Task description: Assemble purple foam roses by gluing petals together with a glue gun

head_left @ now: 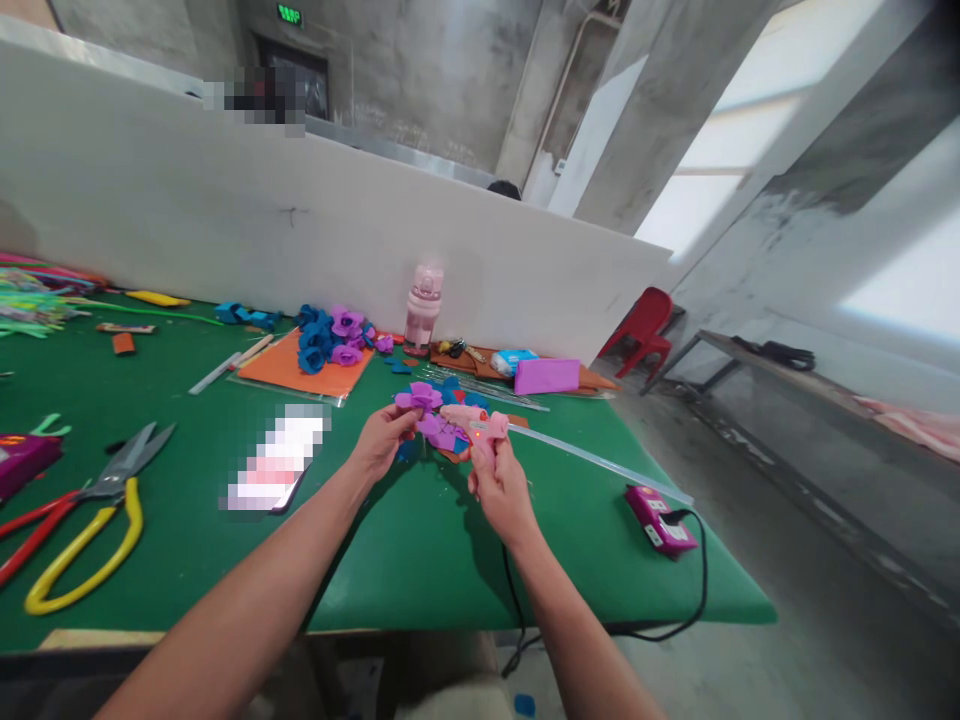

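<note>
My left hand (381,440) pinches a purple paper flower (420,398) above the middle of the table. In my right hand (501,485) is a pink glue gun (474,424), gripped by its handle, with its nozzle pointing left at the flower. A long clear glue stick (600,463) sticks out of the gun's back toward the right. Behind and below the flower lie more purple and blue petals, partly covered by my hands and the gun. Whether the nozzle touches the flower I cannot tell.
Finished blue and purple flowers (319,340) rest on an orange sheet (300,372). A pink bottle (424,310) stands by the white partition (480,240). Large scissors (112,500) and a phone (277,460) lie left. A purple power box (660,520) with a black cord sits right.
</note>
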Demonstrator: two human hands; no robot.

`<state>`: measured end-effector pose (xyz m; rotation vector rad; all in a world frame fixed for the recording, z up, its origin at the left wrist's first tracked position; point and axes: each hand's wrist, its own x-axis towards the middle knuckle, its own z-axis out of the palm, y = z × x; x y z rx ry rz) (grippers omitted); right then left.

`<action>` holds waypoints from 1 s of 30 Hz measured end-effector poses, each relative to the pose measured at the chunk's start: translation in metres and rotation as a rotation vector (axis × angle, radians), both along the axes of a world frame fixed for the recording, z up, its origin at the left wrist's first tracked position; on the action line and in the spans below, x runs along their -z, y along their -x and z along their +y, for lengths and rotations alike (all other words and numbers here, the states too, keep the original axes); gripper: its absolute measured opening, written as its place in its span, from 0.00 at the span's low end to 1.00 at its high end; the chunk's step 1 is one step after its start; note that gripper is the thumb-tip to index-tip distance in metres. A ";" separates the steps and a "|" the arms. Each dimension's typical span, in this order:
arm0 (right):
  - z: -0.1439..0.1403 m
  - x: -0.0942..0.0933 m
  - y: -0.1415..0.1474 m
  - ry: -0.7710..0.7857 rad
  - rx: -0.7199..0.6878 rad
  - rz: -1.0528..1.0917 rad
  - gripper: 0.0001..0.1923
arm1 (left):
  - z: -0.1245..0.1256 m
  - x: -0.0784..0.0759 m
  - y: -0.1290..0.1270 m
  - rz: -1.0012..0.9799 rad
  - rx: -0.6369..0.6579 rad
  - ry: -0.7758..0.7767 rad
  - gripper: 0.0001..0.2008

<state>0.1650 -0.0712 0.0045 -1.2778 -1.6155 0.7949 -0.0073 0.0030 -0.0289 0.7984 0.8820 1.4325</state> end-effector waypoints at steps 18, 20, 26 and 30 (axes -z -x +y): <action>0.002 0.000 0.000 -0.048 0.036 -0.137 0.20 | -0.001 -0.001 -0.001 0.013 0.001 -0.003 0.14; 0.002 0.000 0.001 -0.059 0.037 -0.145 0.20 | -0.001 -0.002 -0.001 0.014 -0.001 0.000 0.14; 0.000 0.000 -0.002 -0.096 0.072 -0.085 0.21 | -0.001 -0.002 0.000 0.019 -0.001 -0.001 0.14; -0.003 -0.001 -0.003 -0.072 0.055 -0.020 0.19 | -0.001 -0.001 0.000 0.007 0.005 -0.007 0.13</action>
